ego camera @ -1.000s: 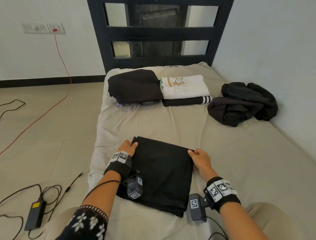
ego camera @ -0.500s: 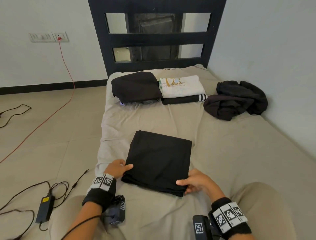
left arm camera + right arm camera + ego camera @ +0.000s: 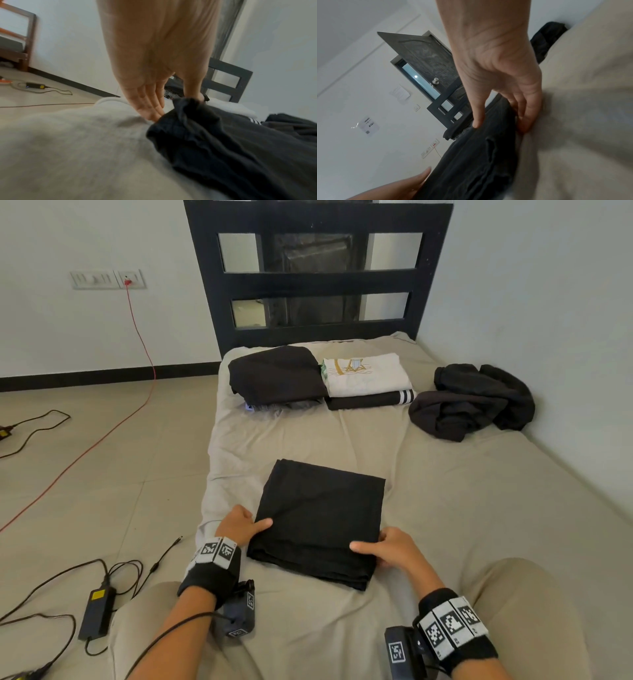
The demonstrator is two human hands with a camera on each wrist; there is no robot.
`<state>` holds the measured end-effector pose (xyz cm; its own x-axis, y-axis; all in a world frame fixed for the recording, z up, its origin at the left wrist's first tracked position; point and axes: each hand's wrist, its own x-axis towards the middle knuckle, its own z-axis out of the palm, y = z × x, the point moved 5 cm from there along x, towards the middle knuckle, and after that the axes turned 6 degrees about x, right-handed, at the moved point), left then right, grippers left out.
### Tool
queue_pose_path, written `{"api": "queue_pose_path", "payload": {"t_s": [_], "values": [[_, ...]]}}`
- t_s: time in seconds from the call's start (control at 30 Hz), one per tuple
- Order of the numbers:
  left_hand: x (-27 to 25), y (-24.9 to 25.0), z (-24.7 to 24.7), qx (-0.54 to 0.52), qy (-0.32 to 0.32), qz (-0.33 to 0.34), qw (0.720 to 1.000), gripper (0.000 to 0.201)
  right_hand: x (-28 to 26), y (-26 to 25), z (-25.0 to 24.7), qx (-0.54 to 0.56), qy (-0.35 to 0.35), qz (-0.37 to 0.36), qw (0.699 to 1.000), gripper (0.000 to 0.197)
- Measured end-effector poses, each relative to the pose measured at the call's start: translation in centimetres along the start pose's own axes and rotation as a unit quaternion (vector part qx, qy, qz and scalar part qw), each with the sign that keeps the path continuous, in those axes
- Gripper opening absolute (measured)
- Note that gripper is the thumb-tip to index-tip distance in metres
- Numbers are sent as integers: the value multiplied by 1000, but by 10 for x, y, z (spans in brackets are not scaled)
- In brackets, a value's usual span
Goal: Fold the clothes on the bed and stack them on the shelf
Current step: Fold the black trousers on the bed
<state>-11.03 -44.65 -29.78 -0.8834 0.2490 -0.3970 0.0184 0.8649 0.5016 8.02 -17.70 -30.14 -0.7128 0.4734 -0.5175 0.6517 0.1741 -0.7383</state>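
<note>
A folded black garment point(image 3: 322, 518) lies flat on the beige bed sheet point(image 3: 479, 508) in front of my knees. My left hand point(image 3: 260, 525) holds its near left edge, thumb on top; the left wrist view shows the fingers point(image 3: 150, 113) tucked under the cloth point(image 3: 223, 148). My right hand point(image 3: 366, 549) pinches the near right edge of the garment point(image 3: 479, 162). In the right wrist view its thumb lies on top and its fingers point(image 3: 524, 121) go beneath.
At the head of the bed sit a folded black pile point(image 3: 277, 376) and a white shirt point(image 3: 366, 373) on a striped black garment point(image 3: 371, 400). A dark unfolded heap point(image 3: 472, 402) lies by the right wall. A power adapter point(image 3: 97, 611) and cables lie on the floor at left.
Both hands slid from the garment's far corners back to its near edge. They now grip its left and right sides with the thumbs on top.
</note>
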Motion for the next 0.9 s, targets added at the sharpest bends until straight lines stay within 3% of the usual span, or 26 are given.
{"api": "queue_pose_path", "payload": {"t_s": [0.1, 0.23, 0.33, 0.47, 0.57, 0.67, 0.8, 0.9], "values": [[1, 16, 3, -38, 12, -6, 999, 59, 4, -8, 5, 84, 39, -22, 996, 73], [8, 32, 20, -55, -15, -47, 997, 77, 10, -9, 17, 220, 69, 15, 973, 70], [16, 34, 29, -190, -68, -72, 977, 82, 11, -11, 20, 344, 23, 40, 938, 59], [16, 31, 32, -304, -105, -83, 943, 74, 11, -16, 22, 369, -4, 24, 929, 55], [13, 33, 25, -348, -99, -48, 931, 62, 9, -29, 23, 377, -30, 2, 926, 56], [20, 42, 0, -414, -82, 12, 907, 53, 16, -67, 14, 383, -34, -42, 922, 42], [55, 74, -60, -460, -11, 101, 882, 47, 47, -155, -12, 369, -26, -113, 922, 35], [98, 111, -112, -469, 46, 146, 870, 53, 83, -234, -34, 348, -44, -169, 921, 35]]}}
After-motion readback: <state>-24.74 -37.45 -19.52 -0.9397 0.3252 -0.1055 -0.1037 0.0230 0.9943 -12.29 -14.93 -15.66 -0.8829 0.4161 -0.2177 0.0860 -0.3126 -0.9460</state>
